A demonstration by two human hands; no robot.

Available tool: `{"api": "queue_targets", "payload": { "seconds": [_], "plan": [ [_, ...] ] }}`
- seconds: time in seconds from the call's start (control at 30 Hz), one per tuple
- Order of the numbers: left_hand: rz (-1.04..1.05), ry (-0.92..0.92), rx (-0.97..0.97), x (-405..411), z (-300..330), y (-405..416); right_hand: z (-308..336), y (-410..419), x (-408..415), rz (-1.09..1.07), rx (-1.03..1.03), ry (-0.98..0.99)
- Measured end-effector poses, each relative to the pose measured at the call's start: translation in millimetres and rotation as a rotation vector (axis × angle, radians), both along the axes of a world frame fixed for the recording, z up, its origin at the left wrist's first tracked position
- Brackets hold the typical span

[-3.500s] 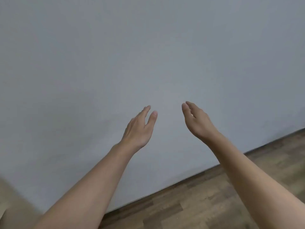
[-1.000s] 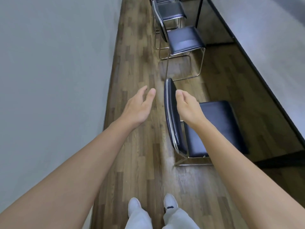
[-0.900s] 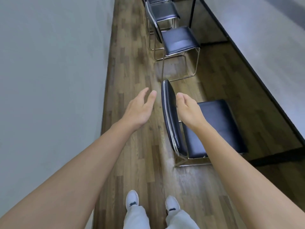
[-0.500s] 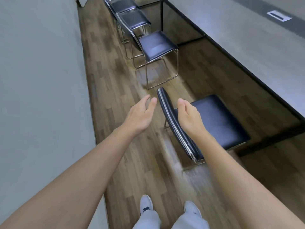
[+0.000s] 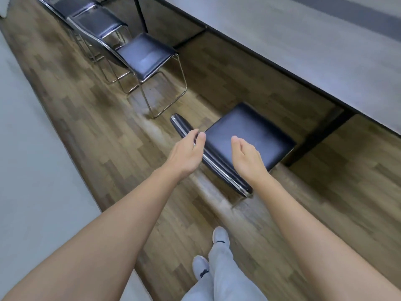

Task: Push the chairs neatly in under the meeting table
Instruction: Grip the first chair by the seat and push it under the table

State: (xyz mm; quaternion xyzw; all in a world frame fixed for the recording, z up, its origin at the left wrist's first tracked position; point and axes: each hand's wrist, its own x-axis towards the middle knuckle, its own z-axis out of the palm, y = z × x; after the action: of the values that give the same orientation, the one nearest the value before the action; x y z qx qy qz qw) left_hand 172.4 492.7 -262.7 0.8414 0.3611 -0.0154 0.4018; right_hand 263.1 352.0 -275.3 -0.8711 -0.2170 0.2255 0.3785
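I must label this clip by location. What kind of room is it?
Most likely a meeting room: one long grey table, a row of matching black chairs with metal frames along its side, and a wood-pattern floor.

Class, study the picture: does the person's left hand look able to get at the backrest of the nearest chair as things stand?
Probably yes. The left hand is open and right at the nearest chair's backrest, with nothing between them; contact itself is unclear.
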Motion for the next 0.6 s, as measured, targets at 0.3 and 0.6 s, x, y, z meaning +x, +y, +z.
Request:
{"api": "queue_targets", "payload": {
  "seconds": [0.3, 0.6],
  "plan": [
    [-0.007, 0.043, -0.016, 48, -9, 30, -18, 16, 42, -0.072, -0.046, 0.082],
    [-0.068, 0.069, -0.057, 90, -29, 51, -47, 50, 42, -0.138, -0.143, 0.219]
  ]
}}
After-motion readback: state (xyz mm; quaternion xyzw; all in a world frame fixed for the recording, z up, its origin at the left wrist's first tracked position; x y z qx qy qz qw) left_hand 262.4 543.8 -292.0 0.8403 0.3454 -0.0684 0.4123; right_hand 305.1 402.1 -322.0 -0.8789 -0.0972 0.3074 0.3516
